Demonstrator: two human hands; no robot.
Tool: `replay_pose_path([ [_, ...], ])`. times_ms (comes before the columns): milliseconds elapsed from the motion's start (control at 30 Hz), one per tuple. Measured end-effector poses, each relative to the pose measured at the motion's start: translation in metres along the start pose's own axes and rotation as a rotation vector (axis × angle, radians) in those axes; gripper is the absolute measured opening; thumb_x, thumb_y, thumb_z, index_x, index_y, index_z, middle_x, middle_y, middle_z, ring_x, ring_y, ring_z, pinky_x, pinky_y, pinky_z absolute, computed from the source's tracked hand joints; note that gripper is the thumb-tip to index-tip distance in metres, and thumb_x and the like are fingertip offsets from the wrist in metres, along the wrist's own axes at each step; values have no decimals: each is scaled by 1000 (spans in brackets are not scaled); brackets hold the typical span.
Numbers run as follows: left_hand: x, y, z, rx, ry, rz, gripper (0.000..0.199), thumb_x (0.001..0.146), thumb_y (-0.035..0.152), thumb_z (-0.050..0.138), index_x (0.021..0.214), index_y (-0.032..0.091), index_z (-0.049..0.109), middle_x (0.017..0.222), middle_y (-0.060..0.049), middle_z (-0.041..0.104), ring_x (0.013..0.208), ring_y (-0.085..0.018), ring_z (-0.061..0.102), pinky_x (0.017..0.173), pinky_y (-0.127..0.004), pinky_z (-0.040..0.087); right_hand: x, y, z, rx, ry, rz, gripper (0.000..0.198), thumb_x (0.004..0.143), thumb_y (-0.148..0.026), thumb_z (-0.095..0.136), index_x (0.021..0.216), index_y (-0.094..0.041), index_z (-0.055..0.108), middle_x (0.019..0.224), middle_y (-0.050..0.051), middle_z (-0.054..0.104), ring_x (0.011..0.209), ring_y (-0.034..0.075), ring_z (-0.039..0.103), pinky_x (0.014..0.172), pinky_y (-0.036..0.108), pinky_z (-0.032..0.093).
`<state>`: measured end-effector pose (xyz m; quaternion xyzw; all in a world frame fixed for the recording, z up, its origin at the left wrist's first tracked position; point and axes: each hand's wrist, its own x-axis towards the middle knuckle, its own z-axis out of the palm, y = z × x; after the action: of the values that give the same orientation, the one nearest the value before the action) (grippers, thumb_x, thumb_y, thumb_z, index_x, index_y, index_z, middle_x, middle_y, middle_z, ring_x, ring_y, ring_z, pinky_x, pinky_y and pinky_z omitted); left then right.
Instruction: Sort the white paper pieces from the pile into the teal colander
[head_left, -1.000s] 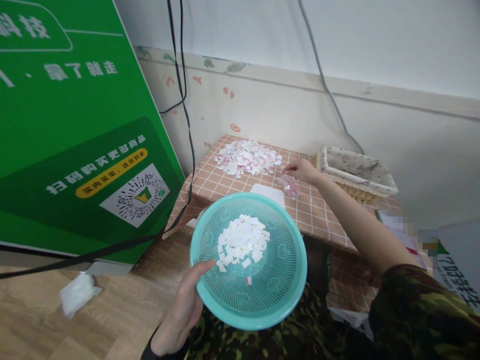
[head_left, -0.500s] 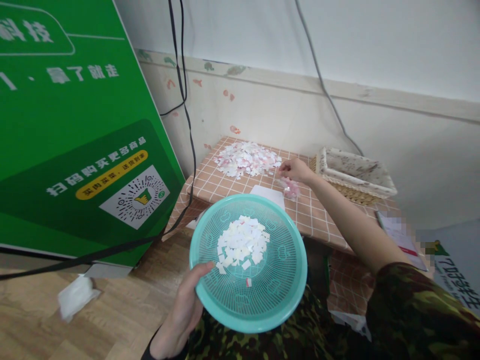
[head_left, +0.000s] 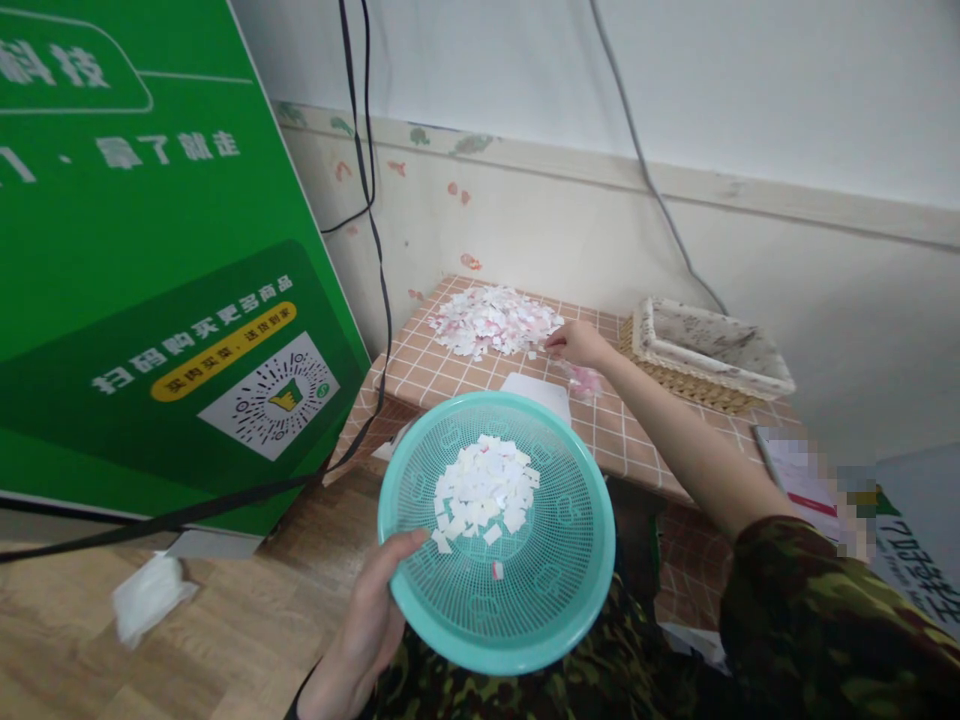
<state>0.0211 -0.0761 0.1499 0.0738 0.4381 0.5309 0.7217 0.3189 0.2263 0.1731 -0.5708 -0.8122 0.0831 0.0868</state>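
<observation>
My left hand (head_left: 371, 610) grips the near left rim of a turquoise plastic colander (head_left: 559, 610), thumb over the edge and fingers underneath. A heap of small white paper scraps (head_left: 487, 485) lies inside it, with one red-and-white scrap (head_left: 497, 571) apart from the rest. On the table, my right hand (head_left: 576, 344) is at the right edge of a larger pile of white and pink paper scraps (head_left: 491, 318). Its fingers are pinched together; whatever is between them is too small to see. Just below that hand lies a crumpled clear and pink plastic bag (head_left: 583, 381).
A checked brown cloth covers the table (head_left: 622, 430) against the wall. A cloth-lined wicker basket (head_left: 697, 385) stands at its right, near a flat booklet (head_left: 799, 480). White paper (head_left: 536, 392) lies behind the colander. Black cords (head_left: 382, 300) hang beside the green cabinet (head_left: 150, 300).
My right hand has shifted slightly left, toward the paper pile, away from above the plastic bag. The colander and my left hand have stayed nearly in place.
</observation>
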Motion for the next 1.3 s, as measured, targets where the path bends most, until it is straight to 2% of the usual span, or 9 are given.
replay_pose_path([
  [100, 0, 0, 1, 1, 1, -7, 31, 69, 22, 66, 98, 11, 70, 92, -10, 73, 99, -31, 62, 93, -43, 43, -4, 2, -4, -193, -95, 30, 20, 67, -26, 62, 84, -22, 72, 82, 4, 70, 74, 18, 60, 63, 26, 40],
  [300, -1, 1, 1, 11, 0, -15, 30, 69, 22, 66, 96, 11, 71, 90, -10, 74, 100, -31, 62, 92, -43, 44, -7, 3, -2, -216, -159, 47, 17, 67, -17, 58, 78, -18, 71, 77, 6, 68, 69, 16, 58, 59, 25, 37],
  [500, -1, 0, 1, 11, 5, -10, 32, 68, 22, 66, 98, 11, 70, 88, -10, 74, 100, -32, 62, 93, -44, 44, -5, 13, -6, -137, -162, -7, 22, 72, -16, 57, 90, -17, 69, 84, 4, 68, 73, 13, 57, 61, 22, 36],
  [633, 1, 0, 1, 17, 13, -11, 35, 67, 23, 67, 100, 11, 69, 89, -10, 74, 98, -33, 62, 91, -44, 45, -4, 20, -12, -129, -168, -14, 18, 77, -19, 52, 81, -16, 69, 75, 4, 67, 65, 12, 54, 58, 22, 34],
  [867, 2, -1, -1, 6, -5, -22, 35, 69, 22, 65, 102, 11, 69, 92, -11, 73, 98, -32, 62, 92, -42, 44, -3, 20, -12, -162, -171, 13, 25, 80, -21, 45, 75, -13, 67, 71, 6, 66, 64, 14, 55, 57, 23, 33],
  [1000, 1, 0, -1, 3, -7, -25, 34, 70, 22, 64, 102, 11, 69, 94, -10, 73, 98, -32, 62, 92, -42, 44, -5, 15, -8, -184, -152, -10, 26, 81, -22, 44, 86, -11, 67, 81, 10, 67, 68, 15, 56, 59, 24, 34],
  [1167, -2, 1, 3, 24, -14, 1, 33, 71, 22, 64, 102, 11, 69, 98, -11, 72, 98, -32, 62, 92, -42, 44, -9, 14, -7, -145, -135, -46, 25, 76, -32, 55, 91, -21, 70, 86, 3, 69, 74, 15, 58, 63, 24, 36],
  [1300, -3, 1, 3, 36, -18, 17, 33, 72, 22, 63, 102, 11, 69, 97, -11, 72, 98, -32, 63, 92, -43, 44, -10, 13, -18, -199, -96, 14, 27, 69, -31, 64, 94, -26, 72, 84, 2, 70, 76, 19, 59, 64, 28, 38],
])
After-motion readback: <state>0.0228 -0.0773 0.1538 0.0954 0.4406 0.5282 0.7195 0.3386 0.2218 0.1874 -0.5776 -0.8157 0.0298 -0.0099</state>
